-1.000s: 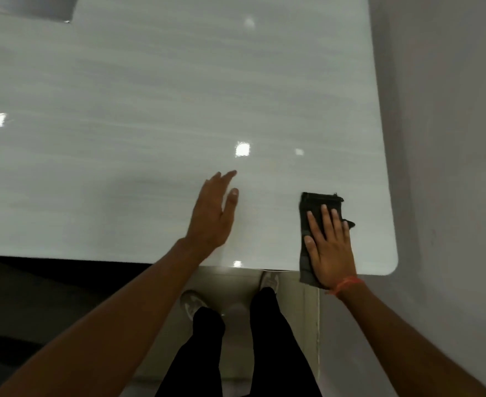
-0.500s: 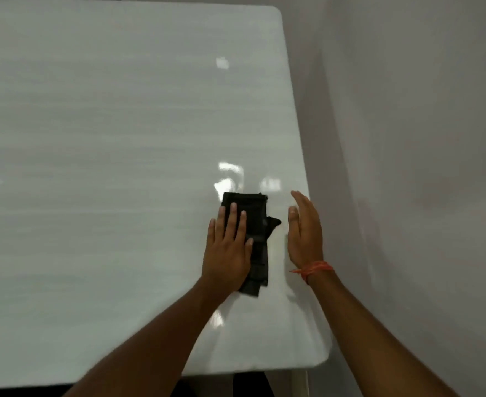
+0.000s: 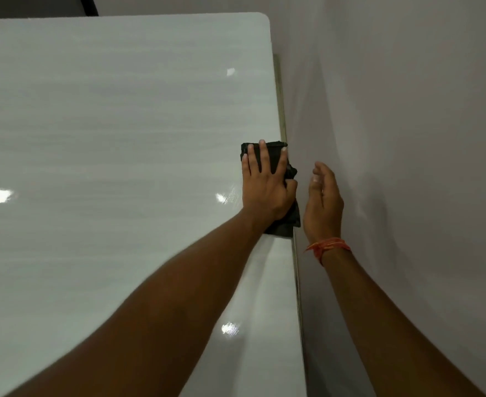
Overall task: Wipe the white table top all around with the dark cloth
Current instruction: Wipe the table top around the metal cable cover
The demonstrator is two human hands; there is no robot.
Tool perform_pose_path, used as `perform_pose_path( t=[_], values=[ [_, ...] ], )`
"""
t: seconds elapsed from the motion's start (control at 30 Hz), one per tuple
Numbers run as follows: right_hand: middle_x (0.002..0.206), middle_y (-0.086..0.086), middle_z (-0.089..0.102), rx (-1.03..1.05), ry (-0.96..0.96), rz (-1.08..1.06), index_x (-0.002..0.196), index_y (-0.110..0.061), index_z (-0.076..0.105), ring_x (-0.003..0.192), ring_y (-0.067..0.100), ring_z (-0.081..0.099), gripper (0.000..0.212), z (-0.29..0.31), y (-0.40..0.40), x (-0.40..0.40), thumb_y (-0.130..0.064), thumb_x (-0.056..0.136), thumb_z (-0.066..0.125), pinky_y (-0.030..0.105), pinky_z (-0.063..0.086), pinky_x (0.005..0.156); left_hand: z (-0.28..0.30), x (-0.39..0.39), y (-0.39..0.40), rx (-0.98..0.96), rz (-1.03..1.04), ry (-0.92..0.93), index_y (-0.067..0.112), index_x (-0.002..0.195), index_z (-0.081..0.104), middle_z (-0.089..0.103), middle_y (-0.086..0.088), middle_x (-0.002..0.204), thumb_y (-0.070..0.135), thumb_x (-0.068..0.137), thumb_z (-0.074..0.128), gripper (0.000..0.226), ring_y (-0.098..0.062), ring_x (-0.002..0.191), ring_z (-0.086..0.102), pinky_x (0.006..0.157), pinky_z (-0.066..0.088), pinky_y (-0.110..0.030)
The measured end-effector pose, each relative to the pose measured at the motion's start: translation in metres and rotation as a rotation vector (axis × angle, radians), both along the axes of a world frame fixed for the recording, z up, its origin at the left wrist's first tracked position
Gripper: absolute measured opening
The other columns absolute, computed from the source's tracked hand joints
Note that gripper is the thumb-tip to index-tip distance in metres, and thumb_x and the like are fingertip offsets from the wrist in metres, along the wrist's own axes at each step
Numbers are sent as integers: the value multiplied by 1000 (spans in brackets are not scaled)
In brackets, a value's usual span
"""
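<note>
A glossy white table top (image 3: 107,156) fills the left and middle of the head view. The folded dark cloth (image 3: 289,222) lies flat at the table's right edge, part of it hanging slightly over. My left hand (image 3: 266,184) presses down on the cloth with fingers spread. My right hand (image 3: 323,202), with an orange thread on the wrist, hovers just right of the cloth, off the table edge, holding nothing, fingers loosely curled.
A plain grey wall (image 3: 408,138) runs close along the table's right edge, leaving only a narrow gap. The table's far right corner (image 3: 262,18) is rounded. Beyond the far edge there is a dark strip (image 3: 35,7).
The cloth passed from my right hand to my left hand. My left hand has pushed it farther along and up to the right edge. My right hand has drawn off beside the wall.
</note>
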State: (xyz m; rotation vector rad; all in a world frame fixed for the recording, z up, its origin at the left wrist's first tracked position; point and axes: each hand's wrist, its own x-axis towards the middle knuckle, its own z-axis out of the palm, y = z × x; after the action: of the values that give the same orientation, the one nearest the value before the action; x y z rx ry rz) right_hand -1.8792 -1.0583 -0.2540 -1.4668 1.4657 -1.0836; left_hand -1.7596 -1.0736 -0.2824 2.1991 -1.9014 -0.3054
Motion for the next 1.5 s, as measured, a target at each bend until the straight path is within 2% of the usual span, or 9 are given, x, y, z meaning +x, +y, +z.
perform_pose_path(
  t=[0.27,0.4,0.5,0.57,0.77,0.93,1.03,1.17,1.5],
  values=[
    [144,6,52,75,-51,-28,143,-7,47,132,14,48,39,21,18,-5,-19,108,34,-2,34,95,1,-51,133,-19,-41,70,22,158,19,3,-13,167,50,100,31,65,-41,152,-7,123,0,-54],
    [142,6,53,48,-38,-44,142,-8,48,131,14,49,38,30,12,-7,-18,108,35,-1,35,96,-2,-23,55,-99,-50,26,21,156,27,16,-15,165,48,100,31,62,-45,151,5,121,8,-57],
    [141,5,54,-15,-41,-79,141,-11,49,130,13,50,37,35,10,-21,-20,108,35,17,41,107,-4,7,-16,-60,65,-25,19,156,28,19,-17,164,46,101,32,61,-46,150,8,121,8,-58],
    [140,6,55,-26,-58,-120,140,-10,51,129,13,51,37,36,16,-33,-20,107,36,24,43,108,-10,1,-7,-99,92,-9,18,155,30,20,-17,163,45,101,33,61,-46,150,9,121,8,-57],
    [143,8,53,64,-46,-73,142,-6,48,127,10,48,37,37,51,-29,-13,107,37,-2,34,95,-4,-63,171,-79,-98,67,22,158,21,6,-11,167,45,100,36,64,-38,153,-4,123,3,-55],
    [141,5,54,41,-21,-16,141,-9,50,126,8,49,37,40,28,-20,-18,107,38,2,36,98,-1,-22,41,-67,-49,-5,19,156,25,15,-15,165,46,99,31,64,-45,150,5,121,6,-58],
    [142,5,54,54,-67,-16,140,-10,51,130,12,50,37,40,10,-20,-21,107,39,20,41,108,-6,-15,5,-5,23,-34,19,157,22,10,-16,165,47,99,29,65,-45,150,3,122,3,-57],
    [141,6,54,117,-122,-62,139,-12,51,130,18,51,41,48,24,-26,-29,103,39,40,42,112,-10,-39,82,-88,-62,11,19,157,22,10,-15,166,46,98,33,66,-44,151,1,122,4,-57],
    [144,9,52,230,-159,-158,141,-10,50,133,21,50,59,72,127,-18,-39,91,41,44,40,114,10,-118,329,66,-216,133,20,158,21,4,-11,167,42,95,44,70,-38,153,-3,122,8,-57]
  ],
)
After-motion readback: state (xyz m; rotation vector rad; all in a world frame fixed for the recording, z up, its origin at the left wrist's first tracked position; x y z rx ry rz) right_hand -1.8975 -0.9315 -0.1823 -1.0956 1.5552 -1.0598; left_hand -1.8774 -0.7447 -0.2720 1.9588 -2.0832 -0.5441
